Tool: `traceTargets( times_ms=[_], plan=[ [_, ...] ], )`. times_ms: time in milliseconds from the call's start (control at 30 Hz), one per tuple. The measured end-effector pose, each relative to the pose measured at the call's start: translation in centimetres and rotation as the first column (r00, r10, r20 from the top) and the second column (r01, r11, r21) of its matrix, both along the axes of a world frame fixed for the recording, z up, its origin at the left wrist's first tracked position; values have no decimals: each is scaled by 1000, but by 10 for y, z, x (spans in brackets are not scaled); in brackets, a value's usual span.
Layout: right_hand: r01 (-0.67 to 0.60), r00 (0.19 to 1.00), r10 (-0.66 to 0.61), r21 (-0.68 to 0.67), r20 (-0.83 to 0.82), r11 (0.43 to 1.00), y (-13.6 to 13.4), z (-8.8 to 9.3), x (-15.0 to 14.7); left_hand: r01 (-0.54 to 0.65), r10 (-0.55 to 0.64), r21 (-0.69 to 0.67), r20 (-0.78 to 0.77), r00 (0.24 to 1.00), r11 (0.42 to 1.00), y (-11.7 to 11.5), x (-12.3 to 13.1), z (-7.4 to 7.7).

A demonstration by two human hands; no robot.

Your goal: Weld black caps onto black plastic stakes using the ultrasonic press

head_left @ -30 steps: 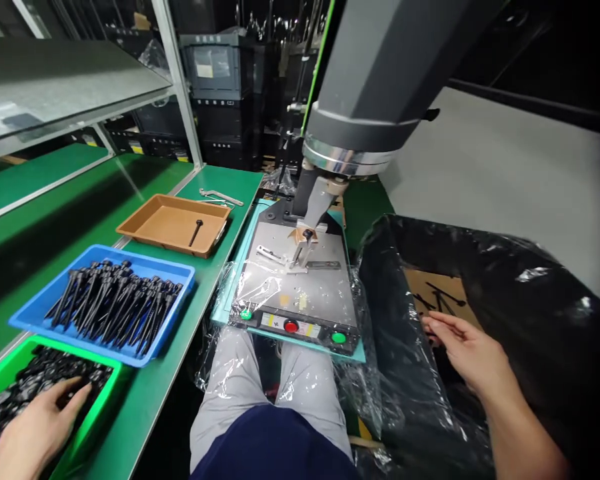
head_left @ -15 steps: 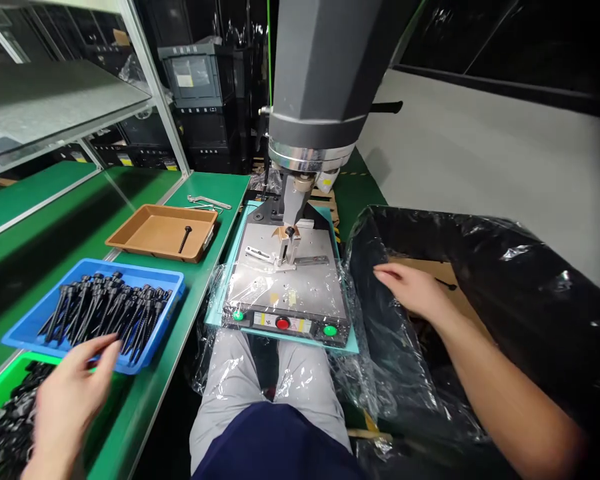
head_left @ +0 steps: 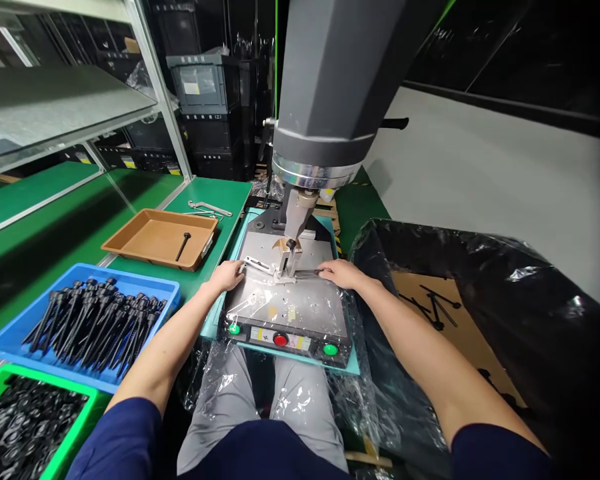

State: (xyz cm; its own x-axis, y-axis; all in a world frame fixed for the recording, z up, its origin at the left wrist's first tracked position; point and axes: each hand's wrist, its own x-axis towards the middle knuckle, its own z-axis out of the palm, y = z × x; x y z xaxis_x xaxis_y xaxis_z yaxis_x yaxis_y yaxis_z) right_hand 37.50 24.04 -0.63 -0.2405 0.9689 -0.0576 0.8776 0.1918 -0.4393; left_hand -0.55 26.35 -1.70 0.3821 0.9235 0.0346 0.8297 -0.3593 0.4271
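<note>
A press with a metal base plate point(head_left: 275, 293) stands in front of my knees. In its small central fixture point(head_left: 288, 261) sits a black part point(head_left: 291, 244) with a round head, under the horn point(head_left: 299, 212). My left hand point(head_left: 227, 275) is at the plate's left edge, fingers curled in by the outer end of the left slotted bar point(head_left: 259, 265). Across the plate, my right hand point(head_left: 341, 273) has thumb and fingers pinched at the outer end of the right bar point(head_left: 305, 273). Whatever the fingertips of either hand hold, if anything, is hidden.
At left stand a blue tray point(head_left: 167, 291) of long black parts, a green bin point(head_left: 75, 427) of small black pieces and a brown tray point(head_left: 125, 243) with one black part. A wrench point(head_left: 210, 208) lies behind. A black-lined box point(head_left: 380, 233) at right holds several black parts.
My left hand has come from the blue tray to the plate's left edge. My right hand has left the lined box and reached the plate's right side.
</note>
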Motion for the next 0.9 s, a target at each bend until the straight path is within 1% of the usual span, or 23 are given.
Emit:
traceTargets(
  times_ms=[67, 133, 167, 233, 300, 367, 467, 533, 633, 733, 800, 900],
  plan=[
    [-35, 999, 35, -56, -10, 998, -2, 2, 4, 7, -8, -52, -10, 1000, 999, 10, -1, -6],
    [-63, 997, 58, -100, -53, 993, -5, 5, 7, 33, -33, -105, -3, 999, 994, 16, -5, -8],
    [-71, 994, 62, -103, -89, 992, -7, 8, 8, 52, -51, -129, 9, 999, 990, 18, -8, -7],
    [-72, 981, 60, -62, -183, 995, -10, 15, 11, 93, -86, -164, 49, 995, 982, 20, -16, -1],
    [-51, 960, 55, 22, -274, 998, -13, 27, 13, 131, -114, -185, 102, 988, 974, 23, -25, 10],
    [-28, 942, 60, 102, -330, 994, -14, 41, 12, 167, -118, -212, 227, 967, 963, 25, -34, 25],
    [0, 933, 69, 192, -352, 981, -8, 60, 9, 220, -91, -238, 455, 886, 946, 32, -42, 51],
    [34, 930, 54, 233, -364, 972, 0, 68, 8, 221, -72, -223, 531, 844, 949, 39, -43, 68],
    [88, 930, 18, 268, -368, 959, 16, 76, 9, 191, -59, -180, 560, 826, 965, 52, -39, 88],
    [116, 943, -13, 294, -332, 949, 33, 78, 12, 160, -59, -141, 545, 836, 977, 68, -35, 98],
    [143, 950, -46, 303, -308, 942, 44, 77, 11, 126, -47, -120, 517, 855, 985, 80, -33, 99],
    [186, 961, -111, 296, -252, 937, 57, 72, 5, 56, -5, -97, 459, 889, 994, 96, -32, 93]
  ],
)
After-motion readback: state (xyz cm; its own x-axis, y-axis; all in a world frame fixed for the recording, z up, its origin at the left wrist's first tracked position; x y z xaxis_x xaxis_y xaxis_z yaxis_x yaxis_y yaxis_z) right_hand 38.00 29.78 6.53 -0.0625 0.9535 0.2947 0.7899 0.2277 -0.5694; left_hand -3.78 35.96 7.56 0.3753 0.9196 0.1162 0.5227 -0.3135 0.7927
